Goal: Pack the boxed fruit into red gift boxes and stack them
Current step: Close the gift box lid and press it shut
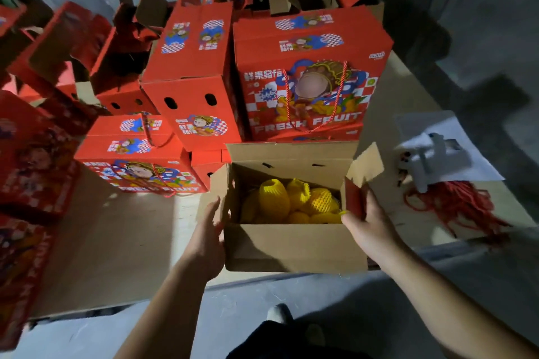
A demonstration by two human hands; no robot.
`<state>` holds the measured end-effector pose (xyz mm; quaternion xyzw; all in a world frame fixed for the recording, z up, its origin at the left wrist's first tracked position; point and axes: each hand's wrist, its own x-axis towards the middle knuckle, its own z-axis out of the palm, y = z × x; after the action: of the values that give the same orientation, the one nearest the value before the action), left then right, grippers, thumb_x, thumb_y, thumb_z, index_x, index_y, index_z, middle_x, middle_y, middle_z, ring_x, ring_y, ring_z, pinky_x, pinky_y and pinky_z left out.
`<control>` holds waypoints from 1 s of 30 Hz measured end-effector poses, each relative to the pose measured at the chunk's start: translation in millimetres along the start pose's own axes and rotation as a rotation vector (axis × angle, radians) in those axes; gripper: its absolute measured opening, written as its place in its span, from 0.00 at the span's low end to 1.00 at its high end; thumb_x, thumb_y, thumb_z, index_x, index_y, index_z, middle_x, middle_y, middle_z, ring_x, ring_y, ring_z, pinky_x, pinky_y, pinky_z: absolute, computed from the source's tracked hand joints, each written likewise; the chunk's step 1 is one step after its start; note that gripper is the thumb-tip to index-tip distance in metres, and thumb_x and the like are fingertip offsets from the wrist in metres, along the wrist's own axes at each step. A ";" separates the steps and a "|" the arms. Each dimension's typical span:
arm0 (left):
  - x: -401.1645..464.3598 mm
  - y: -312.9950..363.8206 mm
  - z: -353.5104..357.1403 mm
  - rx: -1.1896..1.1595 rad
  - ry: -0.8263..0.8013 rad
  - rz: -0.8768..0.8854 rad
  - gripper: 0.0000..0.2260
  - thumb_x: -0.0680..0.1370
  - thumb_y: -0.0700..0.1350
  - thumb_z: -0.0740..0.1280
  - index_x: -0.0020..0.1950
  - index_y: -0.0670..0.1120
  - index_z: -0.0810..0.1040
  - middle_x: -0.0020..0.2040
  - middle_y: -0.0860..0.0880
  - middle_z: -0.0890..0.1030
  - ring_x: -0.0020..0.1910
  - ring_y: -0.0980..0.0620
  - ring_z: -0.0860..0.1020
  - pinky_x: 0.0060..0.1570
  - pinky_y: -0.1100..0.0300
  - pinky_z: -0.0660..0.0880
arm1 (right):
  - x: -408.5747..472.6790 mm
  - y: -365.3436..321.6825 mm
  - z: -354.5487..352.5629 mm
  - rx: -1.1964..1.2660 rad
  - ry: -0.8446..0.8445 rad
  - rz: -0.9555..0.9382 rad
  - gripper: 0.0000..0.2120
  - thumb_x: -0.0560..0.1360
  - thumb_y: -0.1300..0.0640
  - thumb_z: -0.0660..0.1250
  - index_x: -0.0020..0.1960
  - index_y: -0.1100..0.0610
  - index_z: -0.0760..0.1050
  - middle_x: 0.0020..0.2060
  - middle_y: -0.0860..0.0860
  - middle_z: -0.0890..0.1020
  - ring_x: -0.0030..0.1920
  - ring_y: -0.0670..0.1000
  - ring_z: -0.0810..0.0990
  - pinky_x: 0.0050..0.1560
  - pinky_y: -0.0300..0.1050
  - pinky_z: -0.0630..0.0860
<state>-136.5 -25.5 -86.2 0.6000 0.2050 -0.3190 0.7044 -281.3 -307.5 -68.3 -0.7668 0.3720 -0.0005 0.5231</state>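
Left hand point(211, 226), lower centre of the frame: fingers straight, palm laid flat against the left outer wall of the open box point(294, 245), nothing gripped. Right hand point(369, 223), just right of centre: thumb and fingers pinch the red-faced side flap point(354, 198) at the box's right edge. The box stands upright at the near edge of the low platform point(122, 245), all top flaps raised, brown inside. Within it lies fruit point(291, 202) sleeved in yellow foam netting, several pieces close together against the bottom. Directly behind the box, upper centre, stands a closed red gift box point(309, 79) printed "FRESH FRUIT", with a red cord handle hanging down its front. To the left of it a second tall red box point(189, 67) stands with two oval holes in its face, and lower left of that a closed carton lying low point(137, 154). Further red boxes, some with flaps open, crowd the upper left and left edge; blurred. At the right of the frame a bundle of red cords point(455, 204) lies on the platform under white paper sheets point(437, 148).
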 end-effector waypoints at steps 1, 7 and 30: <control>0.5 -2.0 -0.1 0.050 0.029 0.107 0.23 0.78 0.62 0.68 0.67 0.49 0.83 0.58 0.44 0.86 0.60 0.48 0.81 0.58 0.49 0.76 | 2.2 -0.3 -0.3 -0.041 -0.001 -0.036 0.31 0.78 0.53 0.69 0.77 0.44 0.61 0.64 0.42 0.74 0.58 0.45 0.74 0.61 0.45 0.72; 4.7 -2.8 -8.9 0.104 0.056 0.525 0.09 0.78 0.47 0.69 0.57 0.48 0.84 0.49 0.50 0.86 0.51 0.50 0.80 0.53 0.52 0.75 | 3.6 2.2 2.2 -0.347 0.006 -0.418 0.43 0.80 0.57 0.70 0.84 0.43 0.45 0.82 0.42 0.41 0.80 0.40 0.44 0.72 0.37 0.57; -9.5 -25.7 51.2 0.995 0.036 0.891 0.22 0.82 0.46 0.59 0.77 0.56 0.72 0.79 0.49 0.62 0.79 0.53 0.58 0.73 0.52 0.56 | 87.0 -16.0 -29.7 -0.076 -0.121 -0.455 0.51 0.79 0.49 0.72 0.75 0.24 0.33 0.81 0.39 0.54 0.74 0.38 0.63 0.65 0.46 0.70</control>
<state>-165.9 -75.6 -88.1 0.8860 -0.2223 -0.0439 0.4047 -220.9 -378.2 -75.7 -0.8486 0.1573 -0.0584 0.5018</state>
